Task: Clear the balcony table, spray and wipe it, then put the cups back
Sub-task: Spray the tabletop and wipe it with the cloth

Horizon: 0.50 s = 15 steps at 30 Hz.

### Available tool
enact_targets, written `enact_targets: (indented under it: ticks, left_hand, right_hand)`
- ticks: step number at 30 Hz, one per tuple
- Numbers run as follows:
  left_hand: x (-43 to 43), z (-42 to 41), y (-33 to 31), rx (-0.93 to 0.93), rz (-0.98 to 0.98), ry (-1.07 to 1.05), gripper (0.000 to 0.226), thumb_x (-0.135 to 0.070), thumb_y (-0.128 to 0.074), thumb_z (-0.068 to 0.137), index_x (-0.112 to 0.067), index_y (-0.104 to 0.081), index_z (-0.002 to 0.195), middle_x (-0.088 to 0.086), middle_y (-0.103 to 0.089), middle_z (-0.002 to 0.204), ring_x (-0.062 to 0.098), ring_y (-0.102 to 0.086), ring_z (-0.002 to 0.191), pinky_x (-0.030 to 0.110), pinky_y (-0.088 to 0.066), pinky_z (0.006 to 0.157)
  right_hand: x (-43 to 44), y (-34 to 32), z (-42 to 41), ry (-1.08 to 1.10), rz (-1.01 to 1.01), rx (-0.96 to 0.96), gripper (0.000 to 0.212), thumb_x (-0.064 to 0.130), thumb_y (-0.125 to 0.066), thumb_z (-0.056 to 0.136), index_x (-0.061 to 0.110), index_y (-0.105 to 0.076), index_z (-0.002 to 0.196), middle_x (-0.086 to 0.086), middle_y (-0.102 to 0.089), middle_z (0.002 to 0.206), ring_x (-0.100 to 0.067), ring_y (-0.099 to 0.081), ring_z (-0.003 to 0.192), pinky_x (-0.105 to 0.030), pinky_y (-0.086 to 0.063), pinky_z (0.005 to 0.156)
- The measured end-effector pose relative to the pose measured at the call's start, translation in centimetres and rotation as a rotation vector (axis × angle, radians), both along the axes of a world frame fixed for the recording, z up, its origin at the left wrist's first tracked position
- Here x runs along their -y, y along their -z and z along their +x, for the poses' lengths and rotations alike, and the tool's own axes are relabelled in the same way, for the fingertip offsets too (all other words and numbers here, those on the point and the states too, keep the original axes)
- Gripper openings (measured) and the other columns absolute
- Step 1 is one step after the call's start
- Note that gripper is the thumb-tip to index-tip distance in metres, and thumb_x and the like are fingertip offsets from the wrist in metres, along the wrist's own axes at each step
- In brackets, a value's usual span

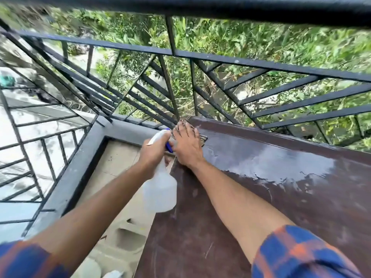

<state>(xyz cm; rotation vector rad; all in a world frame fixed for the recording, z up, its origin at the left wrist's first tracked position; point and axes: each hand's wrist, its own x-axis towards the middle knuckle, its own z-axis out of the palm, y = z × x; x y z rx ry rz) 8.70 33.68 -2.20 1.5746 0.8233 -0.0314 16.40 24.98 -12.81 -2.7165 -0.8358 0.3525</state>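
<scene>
Left: my left hand (155, 151), fingers curled round the neck of the translucent spray bottle (160, 189), which hangs body-down just off the table's left edge. Centre: my right hand (187, 145), fingers straight and spread, pressing flat on a dark cloth (203, 138) at the far left corner of the brown table (261, 197). Right: a wet sheen across the tabletop, with the black railing (220, 61) just behind it.
</scene>
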Motion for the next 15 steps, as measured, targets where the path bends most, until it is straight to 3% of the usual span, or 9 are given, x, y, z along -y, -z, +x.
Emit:
enact_targets:
  ticks: [4, 7, 12, 15]
  left_hand:
    - [0.0, -0.4, 0.0, -0.043, -0.003, -0.050, 0.042, -0.047, -0.064, 0.089, -0.006, -0.072, 0.084, 0.020, -0.075, 0.087, 0.021, -0.054, 0.047, 0.031, -0.045, 0.056]
    - [1.3, -0.2, -0.2, -0.037, -0.028, -0.010, 0.039, -0.041, -0.061, 0.098, -0.007, -0.070, 0.082, 0.017, -0.072, 0.080, 0.023, -0.058, 0.057, 0.028, -0.045, 0.048]
    - [4.8, -0.3, -0.7, -0.015, -0.115, 0.058, 0.033, -0.035, -0.059, 0.102, -0.015, -0.066, 0.076, 0.009, -0.066, 0.074, 0.025, -0.065, 0.079, 0.026, -0.043, 0.047]
    - [6.3, -0.9, -0.8, 0.002, -0.121, 0.073, 0.034, -0.032, -0.059, 0.103, -0.011, -0.066, 0.076, 0.010, -0.065, 0.073, 0.025, -0.063, 0.075, 0.025, -0.043, 0.043]
  right_hand:
    - [2.9, -1.0, -2.7, -0.107, 0.064, -0.024, 0.058, 0.025, -0.039, 0.102, 0.024, -0.025, 0.158, 0.002, -0.013, 0.168, -0.020, -0.006, 0.155, -0.045, -0.004, 0.124]
    - [7.4, -1.3, -3.2, -0.060, 0.055, -0.039, 0.055, 0.033, -0.034, 0.106, 0.031, -0.019, 0.159, 0.007, -0.007, 0.169, -0.016, 0.000, 0.155, -0.042, 0.000, 0.124]
    - [19.8, -1.2, -2.9, 0.297, 0.039, -0.004, 0.054, 0.035, -0.032, 0.107, 0.029, -0.020, 0.159, 0.003, -0.012, 0.168, -0.021, -0.006, 0.155, -0.045, -0.005, 0.125]
    - [28.5, -0.6, -3.0, 0.549, -0.014, 0.039, 0.055, 0.036, -0.031, 0.106, 0.025, -0.021, 0.159, -0.004, -0.015, 0.168, -0.028, -0.011, 0.155, -0.050, -0.015, 0.124]
